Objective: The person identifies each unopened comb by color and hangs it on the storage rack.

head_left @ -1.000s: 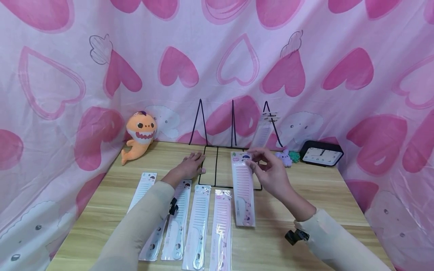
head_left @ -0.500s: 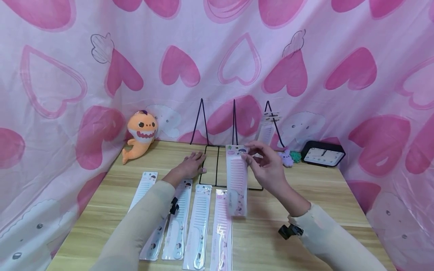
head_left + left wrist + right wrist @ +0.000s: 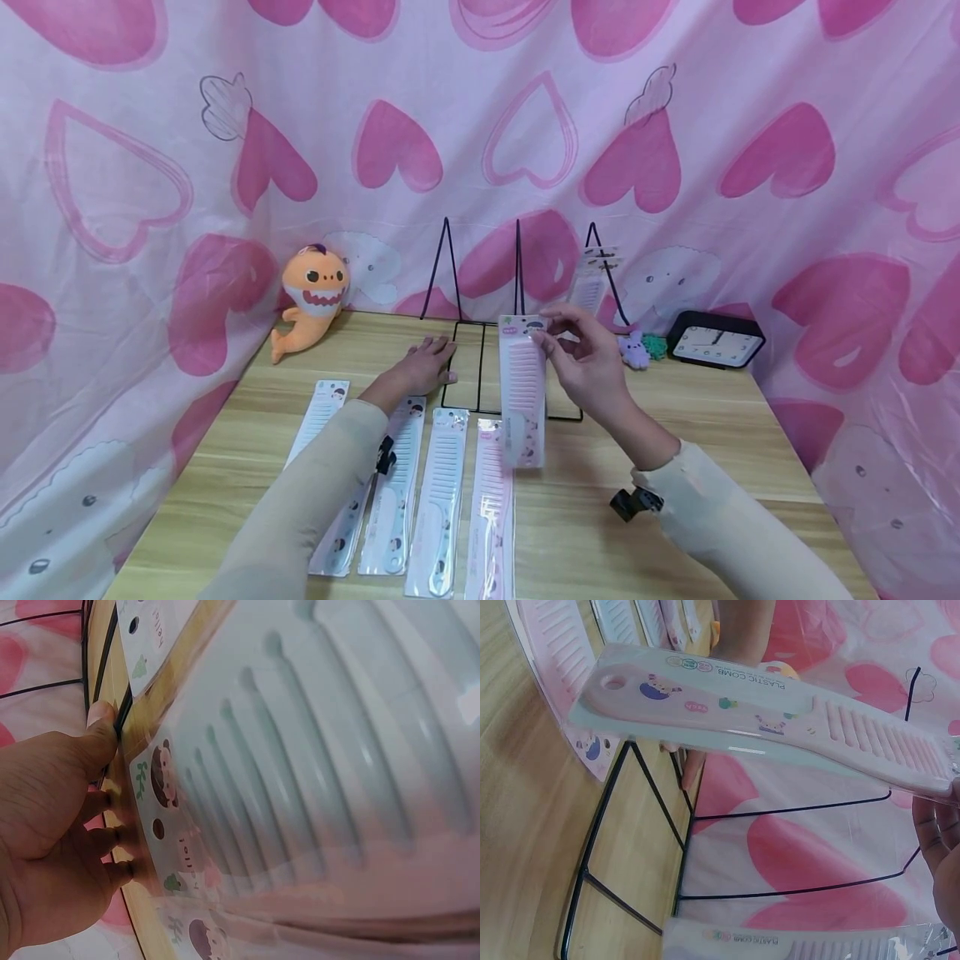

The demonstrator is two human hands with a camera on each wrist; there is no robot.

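Note:
My right hand [image 3: 588,358] pinches a pink plastic comb [image 3: 522,392] in clear packaging by its top right corner. The pack hangs upright in front of the black wire rack [image 3: 480,367], overlapping its middle section. In the right wrist view the comb's handle end [image 3: 630,694] points away from the fingers. My left hand [image 3: 420,367] rests at the rack's left edge, fingers extended, thumb beside the wire in the left wrist view. Several packaged combs lie in a row before the rack: blue ones [image 3: 437,500] at left, a pink one [image 3: 491,508] at right.
More packaged combs [image 3: 588,287] hang on the rack's right hook. An orange plush shark [image 3: 313,287] sits at the back left. A black clock [image 3: 712,340] and small purple [image 3: 635,350] and green [image 3: 655,347] items stand at the back right. A heart-patterned curtain surrounds the table.
My right hand has lifted the pink comb pack and carried it slightly left, closer over the rack. My left hand has stayed in place.

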